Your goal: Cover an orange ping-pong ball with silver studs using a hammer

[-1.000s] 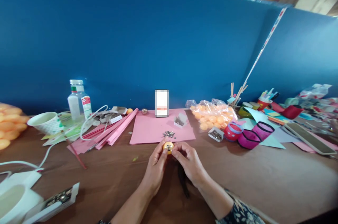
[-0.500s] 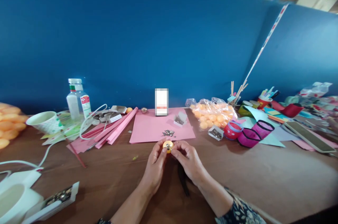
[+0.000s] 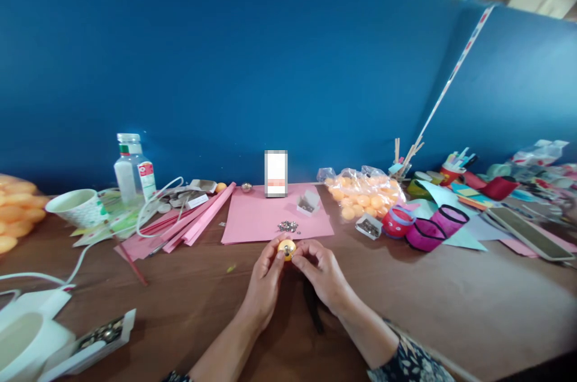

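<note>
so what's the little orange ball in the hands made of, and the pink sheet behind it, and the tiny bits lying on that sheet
The orange ball, held between the left hand and right hand, looks like smooth, slightly glossy plastic with a small silvery piece on its front. The pink sheet looks like matte paper or thin card: flat, straight-edged. The tiny bits glint silver, probably metal.

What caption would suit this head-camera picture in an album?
Both hands, left hand and right hand, pinch a small orange ball with a metal stud, above a brown table strewn with craft supplies.

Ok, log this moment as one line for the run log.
left hand: holds orange ball | right hand: pinches same ball | silver pin on ball front | pink paper behind, on table
</note>
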The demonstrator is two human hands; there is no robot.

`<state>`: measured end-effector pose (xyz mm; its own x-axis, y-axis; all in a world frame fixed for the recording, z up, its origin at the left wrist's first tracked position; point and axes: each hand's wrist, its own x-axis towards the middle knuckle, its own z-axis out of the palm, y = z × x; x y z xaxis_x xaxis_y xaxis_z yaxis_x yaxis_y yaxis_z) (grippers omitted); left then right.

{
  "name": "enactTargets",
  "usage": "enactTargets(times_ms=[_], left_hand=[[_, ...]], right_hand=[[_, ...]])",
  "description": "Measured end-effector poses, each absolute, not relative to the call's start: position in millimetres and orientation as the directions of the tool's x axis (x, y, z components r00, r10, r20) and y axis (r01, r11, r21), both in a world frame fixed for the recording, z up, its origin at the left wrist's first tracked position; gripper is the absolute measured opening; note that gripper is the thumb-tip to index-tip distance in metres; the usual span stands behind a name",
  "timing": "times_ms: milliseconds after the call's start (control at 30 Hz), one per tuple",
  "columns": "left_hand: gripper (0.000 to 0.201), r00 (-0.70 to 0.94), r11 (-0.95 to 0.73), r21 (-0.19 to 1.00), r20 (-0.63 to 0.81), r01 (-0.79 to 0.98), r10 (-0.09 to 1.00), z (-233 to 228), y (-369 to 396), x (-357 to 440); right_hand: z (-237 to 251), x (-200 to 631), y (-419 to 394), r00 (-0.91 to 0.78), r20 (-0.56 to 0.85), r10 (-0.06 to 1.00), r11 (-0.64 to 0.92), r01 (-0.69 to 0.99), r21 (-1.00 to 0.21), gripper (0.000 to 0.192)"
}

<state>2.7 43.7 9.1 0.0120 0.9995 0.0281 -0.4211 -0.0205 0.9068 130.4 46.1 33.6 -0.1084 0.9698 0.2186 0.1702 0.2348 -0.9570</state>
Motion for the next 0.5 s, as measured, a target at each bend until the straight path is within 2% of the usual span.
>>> enactTargets(times_ms=[500], left_hand=[[0.042,0.034,0.006,0.877,0.012,-0.481,0.999,7.6,43.6,3.4]], right_hand=[[32.8,130.8,46.4,-0.124,0.216,0.969,0.237,0.199,-0.951,0.011]])
